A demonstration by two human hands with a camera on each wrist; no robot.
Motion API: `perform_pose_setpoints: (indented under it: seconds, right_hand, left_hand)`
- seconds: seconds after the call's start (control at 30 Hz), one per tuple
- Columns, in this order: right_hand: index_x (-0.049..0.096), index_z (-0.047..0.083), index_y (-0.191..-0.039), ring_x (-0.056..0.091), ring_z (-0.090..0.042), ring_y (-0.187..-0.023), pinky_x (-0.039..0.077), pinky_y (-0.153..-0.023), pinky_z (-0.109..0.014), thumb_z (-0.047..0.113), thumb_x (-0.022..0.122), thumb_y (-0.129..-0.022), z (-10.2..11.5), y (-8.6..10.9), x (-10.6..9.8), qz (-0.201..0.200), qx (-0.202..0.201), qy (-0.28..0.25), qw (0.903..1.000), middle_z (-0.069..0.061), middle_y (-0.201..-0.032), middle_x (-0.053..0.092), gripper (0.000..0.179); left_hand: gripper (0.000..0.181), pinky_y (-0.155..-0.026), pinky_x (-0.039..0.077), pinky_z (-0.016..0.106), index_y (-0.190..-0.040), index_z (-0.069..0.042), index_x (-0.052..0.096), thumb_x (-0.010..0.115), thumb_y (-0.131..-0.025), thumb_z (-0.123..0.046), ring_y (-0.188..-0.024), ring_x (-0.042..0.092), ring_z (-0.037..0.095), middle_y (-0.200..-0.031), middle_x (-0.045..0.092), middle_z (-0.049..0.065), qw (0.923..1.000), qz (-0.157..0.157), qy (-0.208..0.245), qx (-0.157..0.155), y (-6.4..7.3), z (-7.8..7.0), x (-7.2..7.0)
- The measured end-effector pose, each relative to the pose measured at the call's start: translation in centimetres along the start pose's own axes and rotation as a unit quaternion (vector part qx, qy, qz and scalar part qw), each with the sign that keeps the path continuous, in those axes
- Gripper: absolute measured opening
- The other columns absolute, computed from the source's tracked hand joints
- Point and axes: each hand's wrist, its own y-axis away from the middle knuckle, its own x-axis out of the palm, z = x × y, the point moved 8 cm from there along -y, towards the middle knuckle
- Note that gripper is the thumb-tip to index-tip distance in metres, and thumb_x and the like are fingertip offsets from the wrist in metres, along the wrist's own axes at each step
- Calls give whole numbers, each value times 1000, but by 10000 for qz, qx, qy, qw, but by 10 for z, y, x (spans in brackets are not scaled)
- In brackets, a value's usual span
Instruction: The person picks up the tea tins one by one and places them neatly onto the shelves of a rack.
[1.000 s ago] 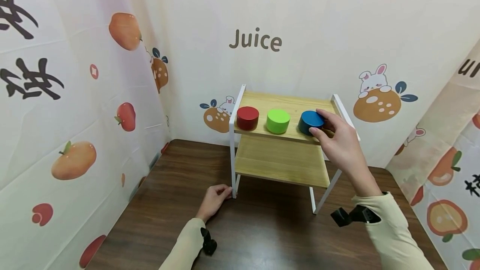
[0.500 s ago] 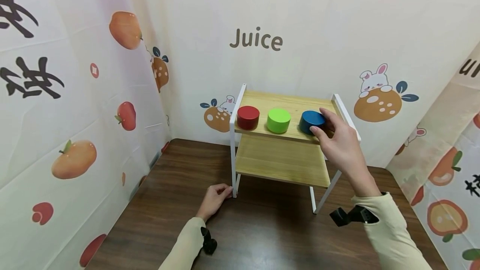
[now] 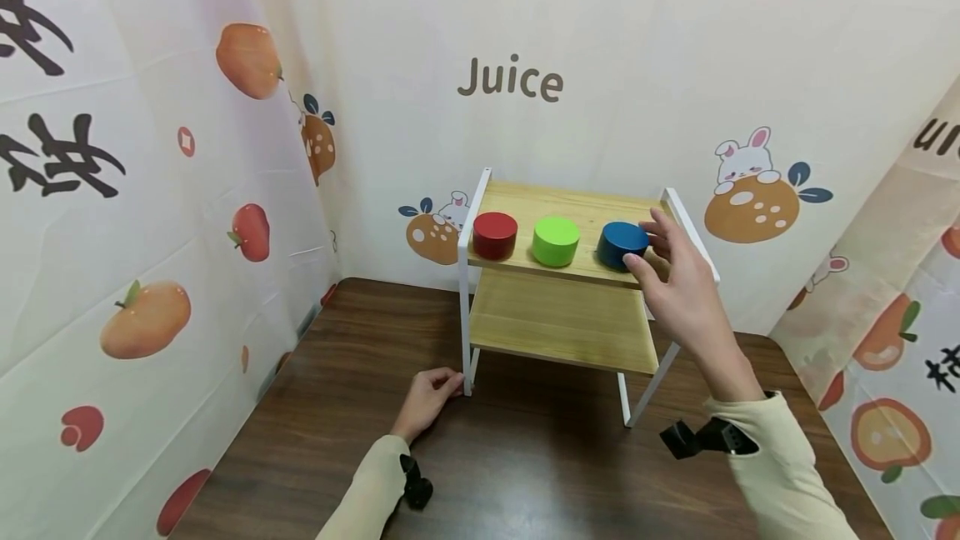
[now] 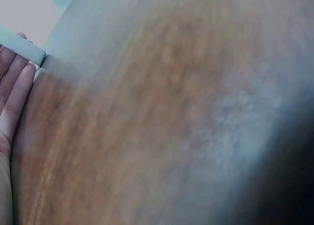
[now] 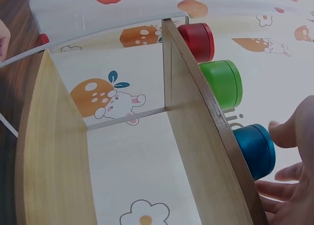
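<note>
A two-tier wooden shelf rack with a white metal frame stands on the dark table. Three round lidded tins line its upper board: red, green and blue. Beside the blue tin is my right hand, its thumb and fingers spread around the tin's right side. The right wrist view has a small gap between the thumb and the tin. Down at the rack's front left, my left hand pinches the foot of the white leg, thumb on one side and fingers behind.
A dark wood-grain table extends in front of the rack. Fruit-printed cloth hangs behind and along both sides. The rack's lower board lies under the tins.
My right hand has loosened from the blue tin, its fingers lifting and moving away to the right. The tins and my left hand stay put.
</note>
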Motion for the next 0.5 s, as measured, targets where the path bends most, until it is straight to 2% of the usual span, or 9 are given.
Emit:
perform_pose_setpoints:
  seconds: [0.1,0.17,0.27,0.33,0.4,0.5]
  right_hand:
    - [22,8,-168,44,-51,-146,36,-119,-67,16,59,-108,-1,8,-3,-50,-124,-148,9998,-29,-158,46,71]
    - [23,10,-168,44,-51,-146,39,-116,-67,17,59,-108,-2,16,-4,-133,-213,-178,9995,-28,-159,46,71]
    - [28,12,-167,46,-48,-146,44,-120,-39,14,60,-107,-3,28,-4,-355,-402,-293,9981,-25,-160,47,68]
    - [33,12,-166,49,-39,-145,42,-115,-22,9,61,-105,-2,37,-4,-539,-555,-405,9962,-21,-159,50,67]
    - [37,9,-163,51,-26,-145,35,-112,-9,2,61,-103,-2,47,-3,-719,-789,-589,9925,-21,-158,52,65]
    - [42,5,-160,49,-8,-144,33,-119,-10,-8,61,-98,0,61,1,-895,-1143,-797,9862,-21,-156,53,66]
  left_hand:
    - [21,-83,62,22,-103,4,77,66,-105,-14,-90,73,7,-103,79,17,10000,40,-6,79,-1,0,1]
    - [23,-84,62,23,-104,3,77,66,-106,-17,-90,73,7,-103,79,17,9999,59,-10,118,-1,0,0]
    - [26,-85,61,22,-106,2,77,65,-106,-21,-93,73,8,-106,78,19,9999,80,-27,131,1,2,-2]
    - [27,-87,60,22,-108,1,77,65,-107,-23,-95,73,9,-107,78,19,9999,89,16,106,3,3,-2]
    - [28,-88,60,23,-109,1,76,64,-107,-24,-96,73,11,-108,78,20,9999,88,-8,129,6,3,-3]
    - [30,-90,59,25,-113,1,75,63,-108,-26,-98,72,13,-110,78,19,9996,100,-126,219,10,3,-4]
